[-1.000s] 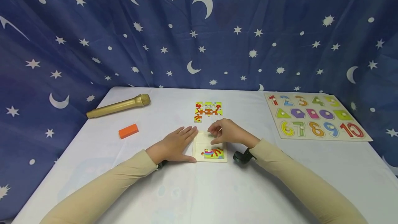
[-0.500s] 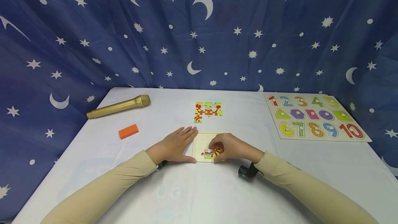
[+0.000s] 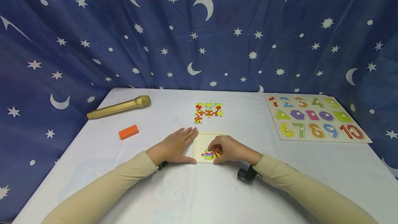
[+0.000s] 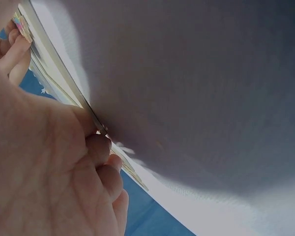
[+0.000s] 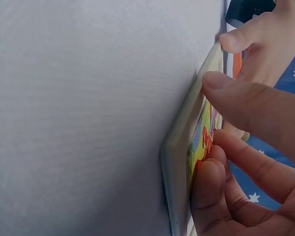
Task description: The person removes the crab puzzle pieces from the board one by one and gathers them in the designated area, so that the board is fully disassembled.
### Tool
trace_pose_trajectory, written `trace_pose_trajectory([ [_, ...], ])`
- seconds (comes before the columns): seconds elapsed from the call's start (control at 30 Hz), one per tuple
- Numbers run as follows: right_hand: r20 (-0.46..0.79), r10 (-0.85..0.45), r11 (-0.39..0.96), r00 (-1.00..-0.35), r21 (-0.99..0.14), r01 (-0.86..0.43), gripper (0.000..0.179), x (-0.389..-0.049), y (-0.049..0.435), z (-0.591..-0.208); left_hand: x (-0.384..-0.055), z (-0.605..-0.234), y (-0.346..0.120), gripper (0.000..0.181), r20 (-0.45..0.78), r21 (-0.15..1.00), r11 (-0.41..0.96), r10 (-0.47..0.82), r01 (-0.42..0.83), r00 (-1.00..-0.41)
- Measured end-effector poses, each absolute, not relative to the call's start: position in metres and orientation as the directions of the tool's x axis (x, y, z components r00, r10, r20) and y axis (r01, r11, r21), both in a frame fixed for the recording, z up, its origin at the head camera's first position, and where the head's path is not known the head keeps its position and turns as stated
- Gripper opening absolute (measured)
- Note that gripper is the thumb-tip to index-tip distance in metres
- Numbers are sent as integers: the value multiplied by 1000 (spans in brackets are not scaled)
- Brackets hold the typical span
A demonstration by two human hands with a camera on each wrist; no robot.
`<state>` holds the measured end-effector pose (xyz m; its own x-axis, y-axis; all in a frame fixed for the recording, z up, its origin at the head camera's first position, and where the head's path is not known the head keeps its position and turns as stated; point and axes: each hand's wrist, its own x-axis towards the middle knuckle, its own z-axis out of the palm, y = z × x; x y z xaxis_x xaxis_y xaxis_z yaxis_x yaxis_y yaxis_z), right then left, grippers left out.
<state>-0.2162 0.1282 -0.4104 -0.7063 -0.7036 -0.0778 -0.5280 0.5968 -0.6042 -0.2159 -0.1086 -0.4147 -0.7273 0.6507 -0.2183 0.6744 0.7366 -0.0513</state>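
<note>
A shallow wooden puzzle tray [image 3: 202,141] lies on the white table in the head view. Joined puzzle pieces [image 3: 209,155] with a rainbow stripe sit in its near part, partly covered by fingers. My left hand [image 3: 172,147] lies along the tray's left edge, fingers stretched out, thumb near the lower left corner. My right hand [image 3: 231,149] reaches over the tray's right side, its fingers curled on the pieces. In the right wrist view its thumb [image 5: 219,81] is at the tray's rim and fingertips [image 5: 209,172] touch the colourful pieces.
Behind the tray lie more puzzle pieces [image 3: 209,110], mostly joined. An orange block [image 3: 128,132] and a gold microphone [image 3: 119,107] lie to the left. A number and shape board [image 3: 315,118] is at the right. A starry blue cloth [image 3: 174,44] hangs behind the table.
My right hand has come down from above the tray's upper part onto the pieces in its near part, fingers closing about them. My left hand has stayed at the tray's left edge.
</note>
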Motion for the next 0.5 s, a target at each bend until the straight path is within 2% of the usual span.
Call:
trace_pose_trajectory([
  [0.5, -54, -716, 556, -696, -648, -521, 30, -220, 130, -414, -216, -415, -109, 101, -216, -54, 731, 656, 680, -723],
])
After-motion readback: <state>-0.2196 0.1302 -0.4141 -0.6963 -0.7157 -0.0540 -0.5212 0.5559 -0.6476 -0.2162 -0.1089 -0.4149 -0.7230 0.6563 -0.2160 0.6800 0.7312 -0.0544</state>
